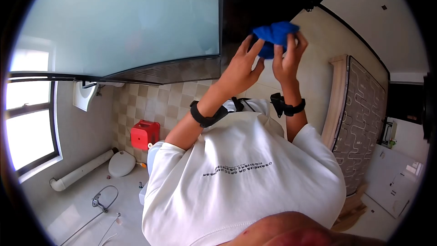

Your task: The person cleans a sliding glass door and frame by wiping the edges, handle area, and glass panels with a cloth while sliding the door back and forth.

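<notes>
We note the glass panel (136,23) and its dark frame (221,13) nr our left hand (245,67); poss. knuckle knock if we swing wide. Pale floor (314,41) shows beyond the blue cloth (276,31), which is up between both hands. Right hand (287,63): fingers clamped on cloth. Left hand: fingers spread at its edge; grip can't be confirmed. Drop risk, we judge, if right pinch loosens w/ left support poor. Black wristband (291,108) might snag loose folds.

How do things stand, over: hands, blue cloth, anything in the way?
Right hand gripping blue cloth. Left hand at its edge, grip unclear. Red stool off to the left, out of the hands' way.
</notes>
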The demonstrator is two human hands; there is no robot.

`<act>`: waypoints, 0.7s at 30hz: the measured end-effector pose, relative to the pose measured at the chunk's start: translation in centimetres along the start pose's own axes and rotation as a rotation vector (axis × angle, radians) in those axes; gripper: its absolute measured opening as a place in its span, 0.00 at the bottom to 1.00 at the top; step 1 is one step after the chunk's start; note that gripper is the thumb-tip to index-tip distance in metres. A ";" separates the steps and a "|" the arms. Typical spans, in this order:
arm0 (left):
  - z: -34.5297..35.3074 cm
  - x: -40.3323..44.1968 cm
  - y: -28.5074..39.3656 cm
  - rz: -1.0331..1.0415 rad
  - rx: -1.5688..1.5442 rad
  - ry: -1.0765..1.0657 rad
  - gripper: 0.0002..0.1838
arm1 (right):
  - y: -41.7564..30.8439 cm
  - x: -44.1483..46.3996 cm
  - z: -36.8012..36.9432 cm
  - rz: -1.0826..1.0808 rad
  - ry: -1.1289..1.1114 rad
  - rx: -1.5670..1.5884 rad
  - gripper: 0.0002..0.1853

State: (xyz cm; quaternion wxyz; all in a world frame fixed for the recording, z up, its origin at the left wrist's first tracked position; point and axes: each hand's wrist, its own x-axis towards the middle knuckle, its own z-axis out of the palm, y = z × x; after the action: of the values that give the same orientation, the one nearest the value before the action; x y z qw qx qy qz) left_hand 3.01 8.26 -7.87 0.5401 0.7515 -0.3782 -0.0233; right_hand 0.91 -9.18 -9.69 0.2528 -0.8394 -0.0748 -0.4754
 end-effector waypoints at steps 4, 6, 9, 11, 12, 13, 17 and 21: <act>1.2 0.4 -0.7 0.102 -0.089 0.040 0.39 | -0.5 2.0 0.7 0.025 0.013 0.043 0.25; 1.8 -0.2 -1.7 0.085 -0.024 0.003 0.40 | -0.1 1.3 0.9 0.040 -0.039 0.038 0.25; 2.2 -1.1 -3.2 0.028 0.043 -0.069 0.41 | 0.1 0.6 1.1 0.049 -0.053 0.044 0.24; 2.4 -1.6 -4.4 -0.005 0.048 -0.108 0.42 | -0.1 0.1 1.1 0.021 -0.041 -0.030 0.22; 2.4 -1.7 -4.7 -0.035 0.048 -0.130 0.40 | -0.2 -0.4 0.9 0.022 -0.036 -0.031 0.22; 2.4 -1.8 -4.9 -0.063 0.047 -0.151 0.39 | -0.2 -1.2 0.8 0.094 -0.121 -0.015 0.22; 0.7 -2.0 -1.8 -0.006 -0.003 -0.116 0.36 | -2.8 0.0 -1.3 0.157 -0.175 0.064 0.21; -2.1 -2.6 1.7 0.076 -0.038 0.104 0.35 | -5.3 3.4 -1.4 0.033 -0.043 0.188 0.24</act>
State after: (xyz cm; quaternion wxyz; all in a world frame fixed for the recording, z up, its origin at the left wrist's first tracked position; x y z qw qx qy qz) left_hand 1.12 11.26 -6.60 0.5736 0.7264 -0.3776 0.0293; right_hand -0.22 -5.69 -4.40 0.3365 -0.8231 -0.1109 -0.4438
